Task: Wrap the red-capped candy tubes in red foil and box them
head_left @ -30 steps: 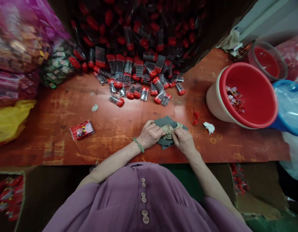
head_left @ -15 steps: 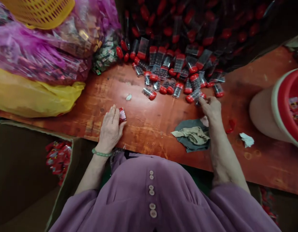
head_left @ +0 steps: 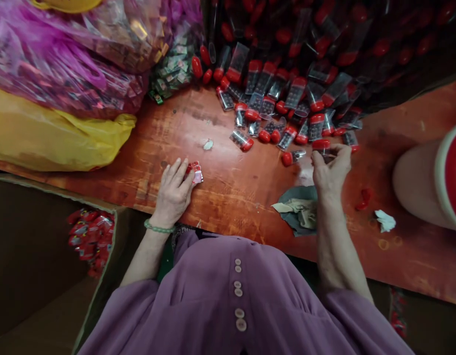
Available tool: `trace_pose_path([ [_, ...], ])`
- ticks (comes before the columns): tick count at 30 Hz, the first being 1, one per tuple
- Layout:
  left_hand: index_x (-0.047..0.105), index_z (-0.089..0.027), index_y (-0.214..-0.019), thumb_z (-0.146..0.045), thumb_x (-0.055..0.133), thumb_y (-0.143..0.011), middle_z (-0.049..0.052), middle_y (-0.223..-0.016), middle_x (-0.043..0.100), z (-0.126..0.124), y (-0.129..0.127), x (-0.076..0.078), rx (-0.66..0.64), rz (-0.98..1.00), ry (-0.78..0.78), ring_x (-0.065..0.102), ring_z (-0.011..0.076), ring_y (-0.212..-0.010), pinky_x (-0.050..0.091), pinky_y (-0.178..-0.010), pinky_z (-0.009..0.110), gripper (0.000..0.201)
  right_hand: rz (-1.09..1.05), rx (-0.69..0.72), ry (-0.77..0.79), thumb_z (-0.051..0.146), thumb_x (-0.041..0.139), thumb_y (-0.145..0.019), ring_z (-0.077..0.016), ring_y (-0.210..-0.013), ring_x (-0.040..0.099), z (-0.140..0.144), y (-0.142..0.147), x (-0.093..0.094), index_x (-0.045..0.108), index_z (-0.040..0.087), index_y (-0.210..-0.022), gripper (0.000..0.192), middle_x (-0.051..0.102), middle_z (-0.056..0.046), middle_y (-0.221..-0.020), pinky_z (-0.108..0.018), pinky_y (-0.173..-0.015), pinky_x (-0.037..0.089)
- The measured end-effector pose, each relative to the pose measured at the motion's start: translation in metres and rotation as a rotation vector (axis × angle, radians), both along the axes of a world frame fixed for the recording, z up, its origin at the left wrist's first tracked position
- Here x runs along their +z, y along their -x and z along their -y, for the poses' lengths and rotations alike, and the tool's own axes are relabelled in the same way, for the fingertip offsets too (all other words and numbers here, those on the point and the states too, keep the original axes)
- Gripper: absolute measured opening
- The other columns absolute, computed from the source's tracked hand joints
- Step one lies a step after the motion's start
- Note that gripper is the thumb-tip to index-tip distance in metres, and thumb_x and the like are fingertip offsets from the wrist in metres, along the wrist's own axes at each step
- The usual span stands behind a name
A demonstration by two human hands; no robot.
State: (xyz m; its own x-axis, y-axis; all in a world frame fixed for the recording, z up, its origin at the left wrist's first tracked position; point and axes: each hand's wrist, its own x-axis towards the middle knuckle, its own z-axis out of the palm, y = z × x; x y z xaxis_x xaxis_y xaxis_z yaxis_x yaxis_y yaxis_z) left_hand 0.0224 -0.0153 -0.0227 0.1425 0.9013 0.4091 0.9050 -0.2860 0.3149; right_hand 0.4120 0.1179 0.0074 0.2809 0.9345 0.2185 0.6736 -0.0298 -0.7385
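My left hand lies on the red-brown table with its fingers over a small red printed packet. My right hand is lifted a little off the table and pinches a clear plastic case with a red cap at the near edge of a big pile of such cases. A grey-green cloth lies crumpled beside my right forearm.
A red-and-cream bucket stands at the right. Pink and yellow plastic bags fill the left back. A cardboard box with red packets sits below the table's left front. Paper scraps lie near the bucket.
Both hands left the cloth. My left hand went left onto the red packet; my right hand reached to the pile and picked up a red-capped case. The view swung left.
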Motion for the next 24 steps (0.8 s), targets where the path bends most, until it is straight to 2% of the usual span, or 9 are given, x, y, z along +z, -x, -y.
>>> trace_pose_path([
  [2, 0.068, -0.023, -0.116, -0.025, 0.056, -0.095, 0.012, -0.128, 0.066, -0.002, 0.001, -0.002, 0.040, 0.007, -0.032, 0.059, 0.0271, -0.120, 0.047, -0.100, 0.047, 0.024, -0.063, 0.006, -0.087, 0.027, 0.064, -0.082, -0.0158, -0.076, 0.058, 0.017, 0.028, 0.013, 0.047, 0.022, -0.098, 0.024, 0.056, -0.002, -0.089, -0.036, -0.076, 0.048],
  [5, 0.071, -0.023, -0.111, -0.028, 0.058, -0.094, 0.011, -0.103, 0.071, -0.003, 0.001, -0.002, 0.090, -0.042, -0.053, 0.060, 0.0235, -0.091, 0.047, -0.079, 0.039, 0.022, -0.178, 0.235, -0.041, 0.028, 0.063, -0.085, -0.0149, -0.076, 0.061, 0.044, 0.065, 0.018, 0.049, 0.024, -0.107, 0.027, 0.059, 0.000, -0.091, -0.035, -0.075, 0.051],
  [7, 0.071, -0.022, -0.111, -0.029, 0.058, -0.094, 0.011, -0.096, 0.070, -0.004, 0.001, 0.000, 0.076, -0.090, -0.054, 0.057, 0.0222, -0.082, 0.044, -0.072, 0.037, 0.023, -0.219, 0.416, 0.045, 0.029, 0.063, -0.087, -0.0154, -0.080, 0.063, 0.060, 0.081, 0.007, 0.050, 0.025, -0.111, 0.028, 0.061, -0.001, -0.094, -0.036, -0.078, 0.053],
  [9, 0.071, -0.021, -0.112, -0.030, 0.058, -0.094, 0.010, -0.093, 0.069, -0.004, 0.002, 0.004, 0.039, -0.094, -0.061, 0.056, 0.0213, -0.080, 0.044, -0.071, 0.036, 0.023, -0.218, 0.454, 0.067, 0.030, 0.063, -0.088, -0.0161, -0.083, 0.064, 0.072, 0.087, -0.010, 0.051, 0.025, -0.111, 0.027, 0.062, -0.002, -0.096, -0.036, -0.079, 0.054],
  [12, 0.070, -0.019, -0.112, -0.031, 0.058, -0.095, 0.009, -0.095, 0.069, -0.005, 0.004, 0.011, -0.026, -0.046, -0.049, 0.056, 0.0204, -0.083, 0.047, -0.074, 0.034, 0.024, -0.228, 0.368, 0.015, 0.034, 0.065, -0.087, -0.0162, -0.079, 0.066, 0.081, 0.084, -0.035, 0.051, 0.025, -0.111, 0.029, 0.063, -0.002, -0.095, -0.036, -0.075, 0.056],
  [14, 0.070, -0.019, -0.111, -0.033, 0.057, -0.095, 0.009, -0.096, 0.069, -0.007, 0.007, 0.015, -0.053, -0.023, -0.001, 0.056, 0.0203, -0.085, 0.048, -0.077, 0.034, 0.025, -0.309, 0.329, 0.006, 0.038, 0.065, -0.086, -0.0152, -0.071, 0.068, 0.081, 0.077, -0.042, 0.051, 0.025, -0.109, 0.030, 0.065, 0.000, -0.090, -0.033, -0.070, 0.057],
  [17, 0.072, -0.019, -0.109, -0.035, 0.053, -0.097, 0.009, -0.096, 0.067, -0.009, 0.010, 0.020, -0.069, 0.024, 0.094, 0.055, 0.0205, -0.085, 0.049, -0.078, 0.035, 0.027, -0.485, 0.334, 0.077, 0.041, 0.070, -0.083, -0.0137, -0.064, 0.068, 0.073, 0.063, -0.036, 0.051, 0.026, -0.106, 0.034, 0.066, 0.003, -0.082, -0.029, -0.063, 0.057],
  [21, 0.072, -0.018, -0.109, -0.036, 0.049, -0.098, 0.010, -0.097, 0.065, -0.013, 0.013, 0.025, -0.088, 0.076, 0.178, 0.055, 0.0217, -0.086, 0.049, -0.078, 0.037, 0.032, -0.700, 0.388, 0.283, 0.046, 0.077, -0.074, -0.0115, -0.055, 0.064, 0.059, 0.044, -0.022, 0.053, 0.026, -0.104, 0.043, 0.066, 0.004, -0.079, -0.025, -0.056, 0.055],
  [24, 0.071, -0.016, -0.112, -0.034, 0.044, -0.100, 0.010, -0.100, 0.066, -0.014, 0.015, 0.027, -0.098, 0.099, 0.208, 0.056, 0.0217, -0.088, 0.049, -0.079, 0.037, 0.034, -0.770, 0.379, 0.327, 0.048, 0.080, -0.069, -0.0104, -0.052, 0.061, 0.055, 0.038, -0.017, 0.054, 0.027, -0.101, 0.047, 0.065, 0.004, -0.082, -0.025, -0.052, 0.052],
])
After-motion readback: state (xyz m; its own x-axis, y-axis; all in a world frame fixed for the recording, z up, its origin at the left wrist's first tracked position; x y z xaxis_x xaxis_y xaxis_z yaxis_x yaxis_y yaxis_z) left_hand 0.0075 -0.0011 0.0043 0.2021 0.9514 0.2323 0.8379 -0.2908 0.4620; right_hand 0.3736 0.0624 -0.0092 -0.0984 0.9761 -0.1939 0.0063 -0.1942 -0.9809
